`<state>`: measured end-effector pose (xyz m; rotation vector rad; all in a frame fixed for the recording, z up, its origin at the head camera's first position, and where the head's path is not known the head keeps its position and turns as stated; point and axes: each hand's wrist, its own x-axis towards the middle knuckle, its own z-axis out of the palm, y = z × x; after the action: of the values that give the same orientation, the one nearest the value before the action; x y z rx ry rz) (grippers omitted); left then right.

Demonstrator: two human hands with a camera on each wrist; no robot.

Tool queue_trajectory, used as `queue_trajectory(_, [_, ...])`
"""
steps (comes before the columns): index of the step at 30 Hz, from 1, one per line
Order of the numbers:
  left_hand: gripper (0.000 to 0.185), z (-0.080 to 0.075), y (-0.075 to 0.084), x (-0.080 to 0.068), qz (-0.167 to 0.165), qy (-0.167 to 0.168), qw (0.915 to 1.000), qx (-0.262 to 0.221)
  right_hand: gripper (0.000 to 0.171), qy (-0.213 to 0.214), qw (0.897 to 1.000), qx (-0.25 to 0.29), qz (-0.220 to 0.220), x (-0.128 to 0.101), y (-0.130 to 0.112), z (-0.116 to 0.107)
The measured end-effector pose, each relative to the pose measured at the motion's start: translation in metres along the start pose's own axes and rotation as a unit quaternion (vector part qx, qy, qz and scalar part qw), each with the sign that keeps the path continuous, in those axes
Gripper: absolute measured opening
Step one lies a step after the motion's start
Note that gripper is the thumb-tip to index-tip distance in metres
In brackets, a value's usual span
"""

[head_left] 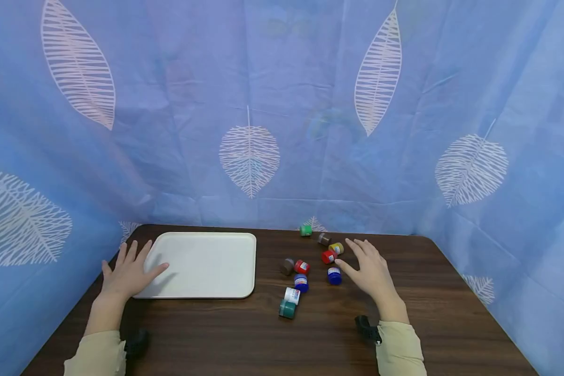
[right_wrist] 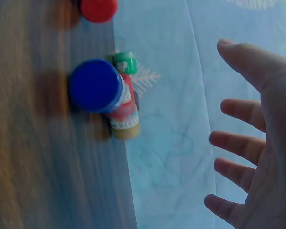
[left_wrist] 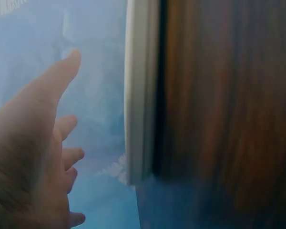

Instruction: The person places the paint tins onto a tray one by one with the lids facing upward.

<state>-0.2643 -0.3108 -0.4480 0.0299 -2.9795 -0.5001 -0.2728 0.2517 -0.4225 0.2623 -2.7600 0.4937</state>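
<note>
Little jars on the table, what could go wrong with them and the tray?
The right hand is close to a blue jar, so it might knock it over or away. The bright green jar sits near the table's far edge; a bump could push it off. The left hand is at the tray's left end and could nudge it.

No text legible to you in any view. You can see pale labels on the white jar [head_left: 292, 295], the right-hand blue jar [head_left: 335, 275] and the yellow jar [head_left: 336, 248]; print too small in the head view. Your right wrist view shows dark marks on the yellow jar's label [right_wrist: 124, 124], blurred past reading.
</note>
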Motion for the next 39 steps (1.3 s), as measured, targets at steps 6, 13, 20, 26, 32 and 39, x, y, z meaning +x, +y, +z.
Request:
queue_trajectory(6, [0.103, -0.001, -0.022, -0.001, -0.022, -0.05, 0.9985, 0.002, 0.069, -0.014, 1.0, -0.011, -0.005, 0.002, -0.009, 0.011])
queue_trajectory(13, [0.107, -0.005, -0.023, -0.001, -0.053, -0.127, 0.9902, -0.026, 0.063, -0.073, 0.997, -0.009, -0.015, 0.004, -0.013, 0.02])
queue_trajectory(20, [0.117, 0.001, -0.024, 0.0, -0.07, -0.189, 0.9754, -0.091, 0.052, -0.126, 0.992, -0.005, -0.004, 0.003, -0.015, 0.024])
queue_trajectory(26, [0.126, 0.003, -0.026, -0.002, -0.076, -0.193, 0.9751, -0.078, 0.049, -0.13, 0.991, -0.001, -0.023, 0.002, -0.012, 0.024])
queue_trajectory(32, [0.121, 0.002, -0.026, -0.004, -0.066, -0.197, 0.9754, -0.073, 0.055, -0.127, 0.991, -0.005, -0.036, 0.002, -0.01, 0.028])
queue_trajectory(39, [0.121, 0.003, -0.017, -0.004, -0.063, -0.195, 0.9764, -0.068, 0.046, -0.132, 0.99, -0.011, -0.044, 0.006, -0.01, 0.033])
